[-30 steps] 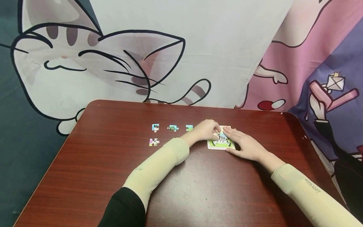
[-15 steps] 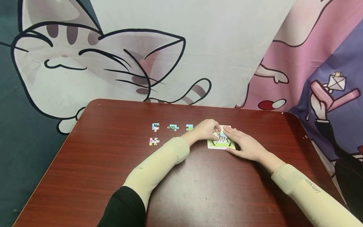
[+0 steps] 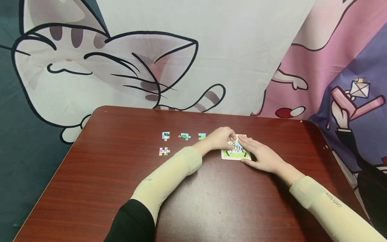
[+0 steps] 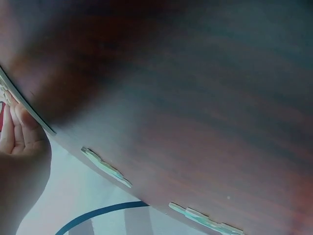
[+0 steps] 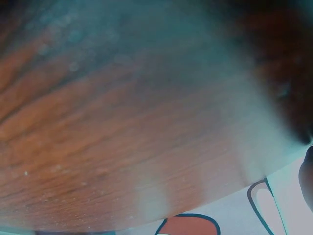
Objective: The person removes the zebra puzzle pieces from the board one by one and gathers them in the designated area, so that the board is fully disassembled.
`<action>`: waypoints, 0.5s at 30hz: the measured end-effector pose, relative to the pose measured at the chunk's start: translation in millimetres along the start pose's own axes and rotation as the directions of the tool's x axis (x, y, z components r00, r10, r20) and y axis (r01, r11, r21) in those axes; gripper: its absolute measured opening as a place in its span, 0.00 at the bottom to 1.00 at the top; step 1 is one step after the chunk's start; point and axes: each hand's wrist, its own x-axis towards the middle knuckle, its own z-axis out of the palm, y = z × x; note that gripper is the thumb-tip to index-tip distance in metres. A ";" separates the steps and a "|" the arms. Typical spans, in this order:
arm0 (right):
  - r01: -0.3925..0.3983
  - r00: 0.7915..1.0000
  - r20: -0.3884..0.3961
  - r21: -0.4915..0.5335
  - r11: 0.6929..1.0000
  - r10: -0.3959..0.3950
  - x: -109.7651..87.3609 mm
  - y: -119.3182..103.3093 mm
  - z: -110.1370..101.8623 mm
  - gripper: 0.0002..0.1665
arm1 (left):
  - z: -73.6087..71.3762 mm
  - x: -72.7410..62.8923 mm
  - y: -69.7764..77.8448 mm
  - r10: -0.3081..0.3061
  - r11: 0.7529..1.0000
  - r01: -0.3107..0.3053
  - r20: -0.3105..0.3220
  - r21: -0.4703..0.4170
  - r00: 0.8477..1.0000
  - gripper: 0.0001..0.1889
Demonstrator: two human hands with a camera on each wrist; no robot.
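Observation:
A small zebra jigsaw puzzle (image 3: pixel 237 154) with a pale border lies near the far side of the table, between both hands. My left hand (image 3: pixel 220 138) reaches over its left side, fingers bent and thumb on the zebra picture; whether a piece is pinched there is hidden. On the right side, my right hand (image 3: pixel 262 155) rests with straight fingers on the puzzle and its thumb at the lower right corner. Loose puzzle pieces lie to the left: a blue one (image 3: pixel 165 135), one with a green animal (image 3: pixel 184 136), a green one (image 3: pixel 202 136) and a pink-white one (image 3: pixel 164 151).
The brown table (image 3: pixel 121 174) has its far edge against a cloth (image 3: pixel 235 67) printed with a cartoon cat. Two loose pieces show edge-on in the left wrist view, one nearer piece (image 4: pixel 105 166) beside the hand. The right wrist view holds mostly blurred tabletop (image 5: pixel 122 147).

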 end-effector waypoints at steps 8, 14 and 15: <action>0.003 1.000 0.001 0.000 1.000 -0.003 -0.4 -0.4 0.0 0.49 | -3.2 -2.9 2.4 -0.010 0.995 0.005 -0.046 -0.105 0.999 0.09; 0.008 1.000 -0.010 -0.005 1.000 -0.008 -0.3 -0.9 -0.1 0.49 | -5.4 -6.4 4.5 -0.006 0.983 -0.014 -0.107 -0.185 0.994 0.04; 0.011 1.000 -0.012 -0.003 1.000 -0.011 -0.1 -1.1 -0.1 0.49 | -5.5 -7.0 4.5 -0.003 0.981 -0.019 -0.114 -0.191 0.994 0.03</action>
